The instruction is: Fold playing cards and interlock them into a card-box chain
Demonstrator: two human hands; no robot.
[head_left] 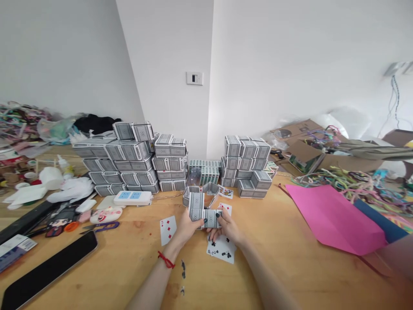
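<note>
Cards sit between your fingertips, left hand and right hand pinching either side; uneven pressure could crease them, and your lower right fingers might drag the face-up cards just below.

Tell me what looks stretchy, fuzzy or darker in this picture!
In the head view, the phone looks stretched toward the lower-left corner; in the same view, the colorful heap at far left looks fuzzier than the held cards, and the wall is grayer at upper left.
</note>
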